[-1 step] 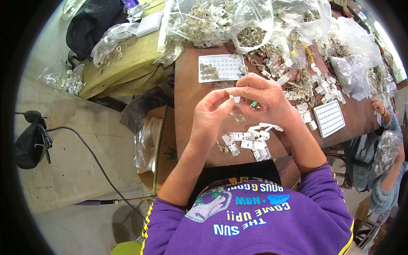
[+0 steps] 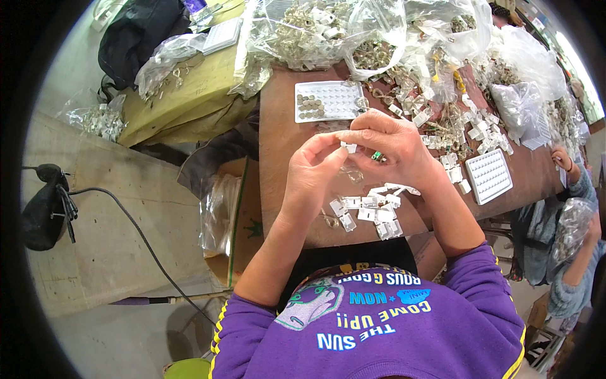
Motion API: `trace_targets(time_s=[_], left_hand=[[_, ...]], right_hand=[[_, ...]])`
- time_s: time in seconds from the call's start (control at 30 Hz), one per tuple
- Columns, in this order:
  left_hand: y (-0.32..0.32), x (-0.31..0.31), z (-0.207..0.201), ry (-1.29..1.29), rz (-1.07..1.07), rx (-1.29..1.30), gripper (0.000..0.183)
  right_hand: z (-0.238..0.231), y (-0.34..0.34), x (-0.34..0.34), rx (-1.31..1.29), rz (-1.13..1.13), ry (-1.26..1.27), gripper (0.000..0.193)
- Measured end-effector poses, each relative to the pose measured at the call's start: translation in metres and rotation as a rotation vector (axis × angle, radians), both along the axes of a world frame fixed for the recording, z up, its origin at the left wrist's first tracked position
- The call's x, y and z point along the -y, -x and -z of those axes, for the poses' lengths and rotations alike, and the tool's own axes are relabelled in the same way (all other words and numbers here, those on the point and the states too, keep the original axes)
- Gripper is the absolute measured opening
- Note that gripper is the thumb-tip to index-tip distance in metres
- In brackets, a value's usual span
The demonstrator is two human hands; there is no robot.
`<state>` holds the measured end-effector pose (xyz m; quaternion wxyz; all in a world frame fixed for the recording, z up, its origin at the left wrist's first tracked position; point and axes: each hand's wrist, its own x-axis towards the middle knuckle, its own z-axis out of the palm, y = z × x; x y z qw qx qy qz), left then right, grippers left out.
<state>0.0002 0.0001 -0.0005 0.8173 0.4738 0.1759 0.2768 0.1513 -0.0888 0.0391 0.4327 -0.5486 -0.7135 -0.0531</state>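
Observation:
My left hand and my right hand meet over the brown table, fingertips pinched together on a small white plastic case. Fingers hide much of the case. Just under my right hand's fingers shows a small green circuit board; whether the fingers hold it is unclear. A thin clear strand hangs below the hands. Nearer to me, a loose pile of white plastic cases lies on the table. Beyond my hands stands a white tray with several round grey discs in its left part.
A second white tray lies at the right. Heaped wired parts and cases cover the far right, below clear plastic bags. An open cardboard box stands left of the table. A co-worker's hand rests at the right edge.

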Motion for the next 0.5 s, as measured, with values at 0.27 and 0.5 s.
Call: trace_targets(time_s=[0.27,0.5], left_hand=[[0.005,-0.001,0.001,0.084,0.065,-0.016,0.021],[0.023,-0.006,0.006,0.301,-0.093,0.322,0.026]], right_hand=[[0.011,0.003,-0.002,0.118,0.031,-0.094,0.024],[0.007,0.016,-0.014,-0.110,0.004,-0.032,0.033]])
